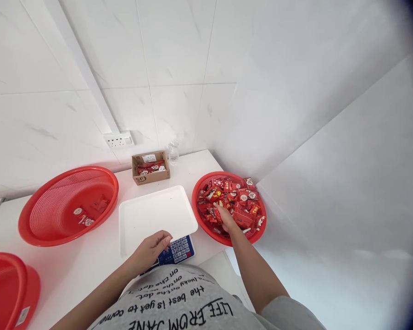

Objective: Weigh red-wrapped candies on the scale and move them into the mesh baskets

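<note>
A round red basket (197, 206) on the right is filled with small red packets (242, 215). My right hand (223, 217) reaches in among these packets; its fingertips are partly hidden, so what it holds, if anything, does not show. My left hand (155, 250) hovers over the near edge of a white tray (154, 215), beside the blue keypad (181, 250) of a scale, its fingers loosely bent with nothing visible between them. The tray bears no packets.
A larger red basket (51, 197) with a few packets stands at the left, another red basket (19, 284) at the lower left. Behind the tray are a cardboard box (152, 178) of red packets and a clear bottle (173, 152). Walls border the table.
</note>
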### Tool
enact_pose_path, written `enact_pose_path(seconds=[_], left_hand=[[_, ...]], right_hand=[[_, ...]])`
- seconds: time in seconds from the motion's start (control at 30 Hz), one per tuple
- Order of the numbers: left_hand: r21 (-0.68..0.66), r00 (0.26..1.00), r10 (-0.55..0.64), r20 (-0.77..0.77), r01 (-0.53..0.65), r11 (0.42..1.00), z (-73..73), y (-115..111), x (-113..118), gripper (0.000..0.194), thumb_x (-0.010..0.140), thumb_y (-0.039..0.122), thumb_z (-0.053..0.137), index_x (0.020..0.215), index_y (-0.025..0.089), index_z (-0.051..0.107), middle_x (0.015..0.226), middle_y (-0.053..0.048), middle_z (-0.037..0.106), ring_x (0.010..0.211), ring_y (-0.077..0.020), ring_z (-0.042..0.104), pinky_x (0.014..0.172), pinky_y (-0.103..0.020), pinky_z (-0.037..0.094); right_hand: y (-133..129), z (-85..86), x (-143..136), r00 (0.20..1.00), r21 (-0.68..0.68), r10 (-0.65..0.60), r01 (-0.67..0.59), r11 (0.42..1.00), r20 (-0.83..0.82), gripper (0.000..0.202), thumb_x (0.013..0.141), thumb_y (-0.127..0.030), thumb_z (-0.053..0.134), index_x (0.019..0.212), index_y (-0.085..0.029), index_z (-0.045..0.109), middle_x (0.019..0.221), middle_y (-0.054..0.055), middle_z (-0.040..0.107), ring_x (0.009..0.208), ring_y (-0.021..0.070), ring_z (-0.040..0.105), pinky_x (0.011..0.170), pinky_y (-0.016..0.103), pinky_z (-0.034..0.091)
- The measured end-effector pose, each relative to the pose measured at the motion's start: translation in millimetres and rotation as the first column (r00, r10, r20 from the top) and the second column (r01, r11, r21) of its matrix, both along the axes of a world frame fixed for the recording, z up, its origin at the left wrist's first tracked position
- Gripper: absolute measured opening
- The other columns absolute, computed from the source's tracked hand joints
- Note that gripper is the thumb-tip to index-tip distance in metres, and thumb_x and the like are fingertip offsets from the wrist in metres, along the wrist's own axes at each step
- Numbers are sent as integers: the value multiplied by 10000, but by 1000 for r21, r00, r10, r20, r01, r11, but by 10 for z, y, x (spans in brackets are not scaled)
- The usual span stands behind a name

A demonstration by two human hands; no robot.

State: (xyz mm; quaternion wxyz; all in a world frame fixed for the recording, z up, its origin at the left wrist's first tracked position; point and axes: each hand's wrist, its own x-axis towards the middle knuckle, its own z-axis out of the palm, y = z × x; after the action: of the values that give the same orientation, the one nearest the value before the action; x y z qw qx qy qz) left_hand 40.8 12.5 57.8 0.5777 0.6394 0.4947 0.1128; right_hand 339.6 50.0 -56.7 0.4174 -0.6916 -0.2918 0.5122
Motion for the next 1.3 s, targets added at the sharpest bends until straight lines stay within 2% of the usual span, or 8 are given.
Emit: enact_pose_path(seconds=[0.13,0.23,0.5,0.63,0.73,1.07,1.17,1.3], left_hand=[[-12,1000,-23,22,23,1000,-55,14,2,364,838,512,391,926,215,584,858,-17,627,829,-185,559,776,-323,432],[-58,998,-30,64,33,998,-107,23,35,362,832,520,412,942,216,575,863,-17,615,832,-184,562,787,-336,434],[-421,897,330,293,-189,887,-100,141,328,585,787,534,527,1282,283,345,1255,-93,456,1076,-209,503,818,-348,466],[-516,795,506,334,-295,804,-194,269,298,489,763,484,593,1170,249,459,1097,-72,549,866,-148,571,777,-325,481],[-519,726,622,293,-426,742,-290,340,139,378,725,420,653,1012,205,535,953,-52,597,713,-98,562,746,-284,478],[-137,752,647,122,-633,762,-503,408,-393,403,700,467,606,947,151,567,946,-68,606,810,-157,578,748,-308,469],[105,831,554,-56,-547,831,-571,421,-458,345,773,423,518,985,156,575,1005,-87,597,878,-202,575,797,-360,456],[489,861,410,-300,-230,841,-638,435,-444,366,785,376,528,1093,184,574,1169,-105,542,1106,-268,475,947,-406,359]], right_hand=[[-43,158,63,935,-40,-240,238,970,-262,341,750,-494,505,960,-239,589,802,12,697,747,161,657,605,260,511],[-66,302,47,901,35,-255,285,958,-352,321,756,-514,481,867,-232,586,756,18,685,738,179,648,576,277,512],[34,591,-749,833,103,-36,111,988,-552,359,778,-552,454,676,-221,544,602,8,600,619,151,586,600,272,498],[73,588,-1228,719,27,8,16,1000,-695,284,759,-494,542,769,-213,582,688,3,631,619,118,583,600,230,484],[90,520,-1403,725,-49,-23,-15,999,-688,279,737,-488,585,774,-213,560,657,-12,611,546,95,543,505,201,436],[87,388,-1454,877,71,232,-223,972,-421,377,683,-552,601,770,-201,493,552,-70,500,403,53,396,378,182,289],[55,388,-1422,883,57,218,-213,975,-415,370,693,-542,591,795,-196,510,604,-50,532,430,52,417,395,182,313],[12,407,-1328,885,54,199,-194,979,-421,362,692,-527,595,807,-188,541,580,-48,522,415,47,399,391,180,294]])
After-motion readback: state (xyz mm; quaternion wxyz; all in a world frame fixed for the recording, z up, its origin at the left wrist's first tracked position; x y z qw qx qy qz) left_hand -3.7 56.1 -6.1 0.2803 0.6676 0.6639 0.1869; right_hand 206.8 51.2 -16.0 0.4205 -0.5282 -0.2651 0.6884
